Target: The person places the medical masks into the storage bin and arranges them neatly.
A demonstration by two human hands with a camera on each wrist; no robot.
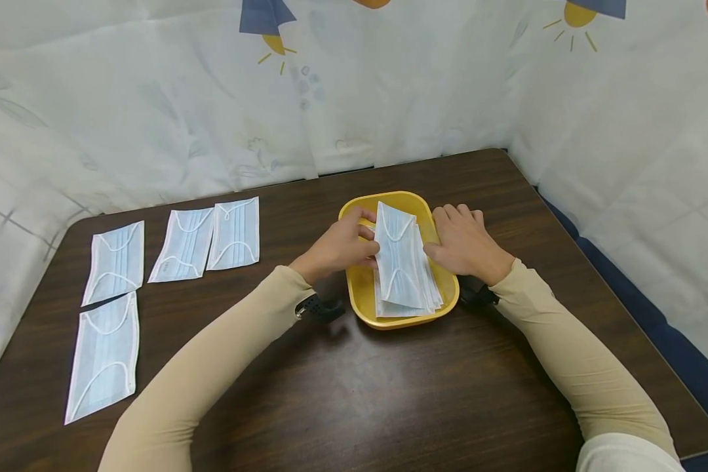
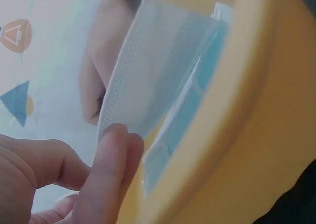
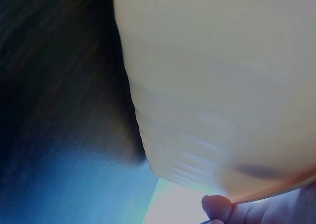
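Note:
A yellow plastic basket [image 1: 362, 295] stands on the table with several light-blue pleated face masks [image 1: 427, 288] stacked inside. My left hand [image 1: 345, 242] reaches over the basket's left rim and pinches the left edge of the top face mask [image 1: 398, 255]. In the left wrist view, that mask [image 2: 148, 61] is raised at a slant, its edge at my fingertips [image 2: 113, 140]. On the opposite side, my right hand [image 1: 463, 239] grips the basket's right rim, thumb toward the inside. The right wrist view shows the basket's outer wall [image 3: 212, 86] and part of that hand at the rim.
At the table's left lie two masks [image 1: 118, 262] end to end, and two more [image 1: 203, 239] side by side near the back edge. A white patterned curtain [image 1: 389, 92] hangs behind the dark wooden table [image 1: 342, 393]. Dark blue material [image 1: 643, 301] shows beyond its right edge.

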